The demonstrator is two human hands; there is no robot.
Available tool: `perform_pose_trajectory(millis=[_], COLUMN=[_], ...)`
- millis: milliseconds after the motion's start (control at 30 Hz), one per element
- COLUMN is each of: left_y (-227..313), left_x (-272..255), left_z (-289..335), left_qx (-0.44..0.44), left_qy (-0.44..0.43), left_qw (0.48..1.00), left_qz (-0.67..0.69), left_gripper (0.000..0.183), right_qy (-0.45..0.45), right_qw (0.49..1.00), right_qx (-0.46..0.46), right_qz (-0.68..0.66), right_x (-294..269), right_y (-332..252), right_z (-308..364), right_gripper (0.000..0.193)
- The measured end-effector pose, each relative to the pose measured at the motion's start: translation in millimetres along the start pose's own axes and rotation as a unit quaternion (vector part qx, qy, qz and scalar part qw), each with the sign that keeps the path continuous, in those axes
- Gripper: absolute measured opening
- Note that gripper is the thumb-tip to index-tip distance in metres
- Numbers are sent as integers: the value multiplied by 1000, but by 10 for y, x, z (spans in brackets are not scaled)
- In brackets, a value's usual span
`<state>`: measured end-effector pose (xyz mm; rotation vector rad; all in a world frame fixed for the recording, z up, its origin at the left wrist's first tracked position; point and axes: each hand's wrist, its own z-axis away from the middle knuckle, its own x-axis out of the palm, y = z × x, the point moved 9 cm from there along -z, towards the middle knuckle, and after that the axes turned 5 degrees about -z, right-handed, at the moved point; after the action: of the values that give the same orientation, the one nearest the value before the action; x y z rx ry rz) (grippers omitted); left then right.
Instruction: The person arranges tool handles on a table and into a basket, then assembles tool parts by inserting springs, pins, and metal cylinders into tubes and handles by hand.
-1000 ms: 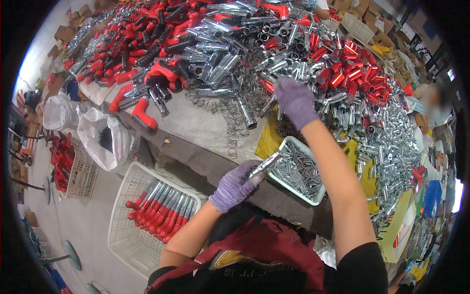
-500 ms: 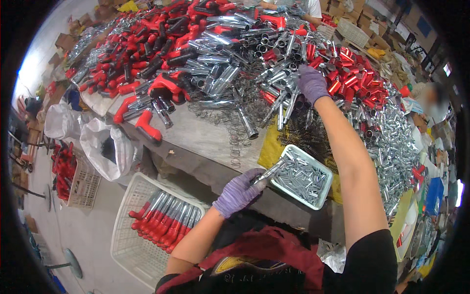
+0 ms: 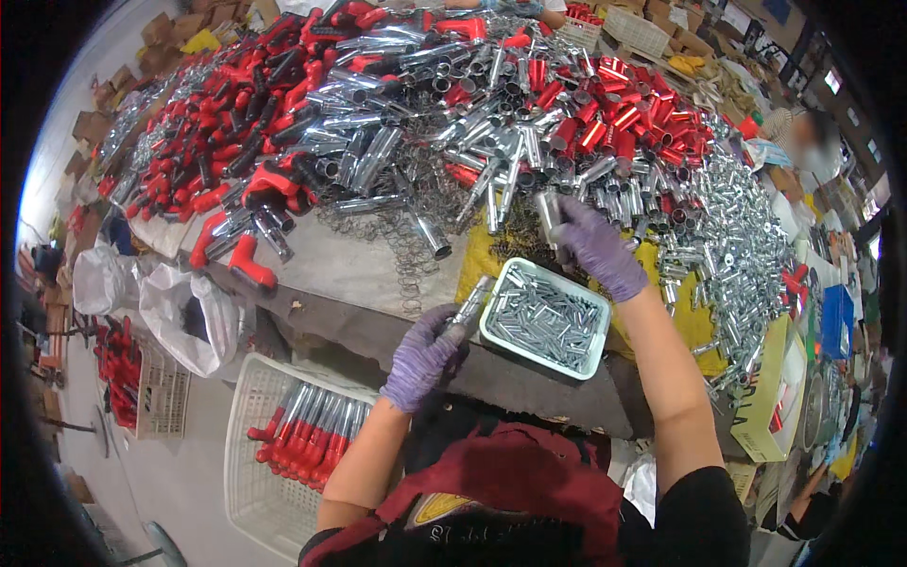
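Note:
Purple knit gloves cover both hands. My left hand [image 3: 422, 361] is closed around a slim silver metal part [image 3: 471, 301], whose end points up and right beside the tray. My right hand [image 3: 602, 249] pinches a short chrome tube [image 3: 548, 216], held above the far edge of the tray. That pale rectangular tray [image 3: 592, 354] stands at the table's near edge, full of small silver pins [image 3: 546, 319]. Just beyond my right hand lie heaped chrome tubes and red metallic sleeves [image 3: 619, 113]. The lower end of the part in my left hand is hidden by the fingers.
Red-and-black handles [image 3: 222, 142] pile up at the far left; loose springs [image 3: 411, 250] lie mid-table. Small silver fittings [image 3: 732, 246] cover the right side. A white basket [image 3: 241, 444] of red-handled chrome tools stands below left, near white sacks [image 3: 175, 321]. Other people are behind the table.
My right hand has come back from the heap toward the tray, now with a chrome tube. My left hand still holds its metal part, tilted more upright. The view has shifted.

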<state>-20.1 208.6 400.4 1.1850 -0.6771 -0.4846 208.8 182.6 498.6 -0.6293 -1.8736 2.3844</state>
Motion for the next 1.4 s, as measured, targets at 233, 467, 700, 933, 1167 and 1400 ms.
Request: perform_pose_trajectory(millis=[233,467,700,933,1167,1400], left_y=[-20,-12,-53,-30,40,-60], left_x=[57,94,17,62,129,361], left_z=[23,6,7,56,113,229], left_qx=[-5,-24,25,12,-25,-46], left_qy=[4,-48,-26,-35,-63,-71], left_qw=[1000,988,986,998,998,982], left_qz=[3,-142,-162,46,-17,169], left_gripper=[36,34,35,37,35,41], right_qy=[127,-88,-71,-79,-131,-68], right_qw=[806,857,889,925,960,955], right_qx=[-183,-18,-4,-16,136,-62], right_qz=[548,508,452,371,-205,-283], right_x=[484,1369,1446,1314,665,381], right_y=[-397,-67,-54,109,120,-131], right_z=[-261,-769,-920,-1066,118,909], right_gripper=[19,37,48,48,28,47])
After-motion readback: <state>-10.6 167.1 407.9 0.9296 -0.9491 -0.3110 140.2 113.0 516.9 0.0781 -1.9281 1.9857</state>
